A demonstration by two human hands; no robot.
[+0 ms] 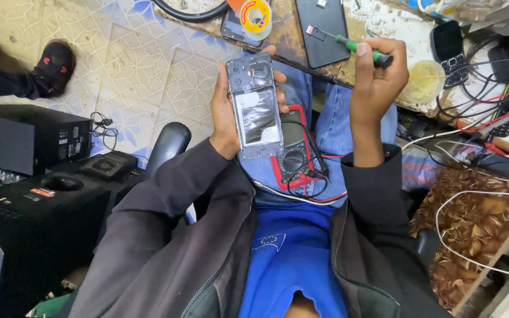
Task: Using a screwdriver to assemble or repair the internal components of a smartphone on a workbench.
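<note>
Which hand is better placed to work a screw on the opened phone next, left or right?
Right, most likely. The right hand already grips the green-handled screwdriver, raised beside the opened phone. The left hand is wrapped around the phone's edge, holding it up with its inside facing the camera, so it is occupied steadying it.

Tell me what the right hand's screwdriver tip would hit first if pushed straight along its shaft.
The right hand holds a green-handled screwdriver pointing up-left. Its tip already sits at the dark phone back lying on the workbench; that comes first, though depth is unclear.
</note>
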